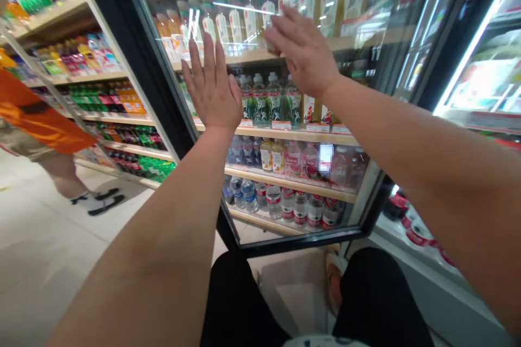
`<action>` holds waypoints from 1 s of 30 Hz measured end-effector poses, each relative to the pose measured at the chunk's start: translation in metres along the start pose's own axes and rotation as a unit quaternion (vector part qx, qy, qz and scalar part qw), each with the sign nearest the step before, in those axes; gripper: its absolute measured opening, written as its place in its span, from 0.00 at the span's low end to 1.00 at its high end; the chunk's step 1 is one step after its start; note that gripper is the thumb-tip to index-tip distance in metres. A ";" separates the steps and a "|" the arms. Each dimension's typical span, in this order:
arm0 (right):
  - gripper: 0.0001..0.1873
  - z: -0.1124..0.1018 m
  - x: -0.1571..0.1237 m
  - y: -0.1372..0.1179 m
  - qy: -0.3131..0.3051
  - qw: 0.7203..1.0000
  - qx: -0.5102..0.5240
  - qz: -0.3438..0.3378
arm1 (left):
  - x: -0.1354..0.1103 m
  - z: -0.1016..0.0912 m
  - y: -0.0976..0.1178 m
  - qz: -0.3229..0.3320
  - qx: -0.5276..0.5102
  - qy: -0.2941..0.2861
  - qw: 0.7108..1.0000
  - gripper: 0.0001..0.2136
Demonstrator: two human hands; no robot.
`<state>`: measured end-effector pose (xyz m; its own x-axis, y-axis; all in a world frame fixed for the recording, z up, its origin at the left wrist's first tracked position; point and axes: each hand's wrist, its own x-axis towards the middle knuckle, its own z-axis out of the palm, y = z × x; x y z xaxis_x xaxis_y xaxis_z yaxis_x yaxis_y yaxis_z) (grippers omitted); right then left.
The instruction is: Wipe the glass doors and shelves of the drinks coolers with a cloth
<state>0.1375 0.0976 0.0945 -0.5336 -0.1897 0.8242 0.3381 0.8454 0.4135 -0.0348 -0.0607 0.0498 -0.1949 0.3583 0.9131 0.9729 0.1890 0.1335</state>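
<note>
"Where's the glass door (301, 242)?"
"Ahead on my feed, before shelved bottles (274, 100); left hand (214, 89) spread at it; right hand (307, 54) higher, fingers extended; whether pinching anything, I cannot tell."

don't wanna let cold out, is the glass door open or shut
Open: the glass door stands out over the floor, with floor showing through its lower pane.

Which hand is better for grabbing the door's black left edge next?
Probably the left hand: it's spread close to the black left edge of the glass door. The right hand is farther away, raised nearer the door's middle.
</note>
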 end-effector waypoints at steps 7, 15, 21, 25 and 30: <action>0.29 0.008 0.002 -0.021 -0.058 0.990 0.001 -0.127 | -0.002 -0.004 0.006 -0.002 0.004 -0.019 1.000 0.35; 0.31 0.004 0.031 -0.039 0.017 0.999 -0.015 0.026 | 0.000 -0.003 0.001 0.004 0.017 -0.037 0.999 0.37; 0.29 0.002 0.027 -0.022 -0.009 0.999 0.020 -0.030 | -0.003 -0.004 0.005 -0.007 0.021 -0.003 1.000 0.36; 0.30 -0.002 0.006 -0.003 0.064 0.994 -0.013 0.085 | -0.004 -0.005 0.007 -0.003 0.014 -0.001 1.000 0.35; 0.29 0.003 -0.036 0.005 -0.095 0.987 0.005 -0.133 | -0.002 -0.001 0.005 -0.004 0.030 0.013 0.999 0.33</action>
<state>0.1567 0.1102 0.0656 -0.7385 -0.3095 0.5990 0.1594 0.7831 0.6011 -0.0295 -0.0618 0.0488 -0.1991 0.3321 0.9220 0.9617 0.2473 0.1185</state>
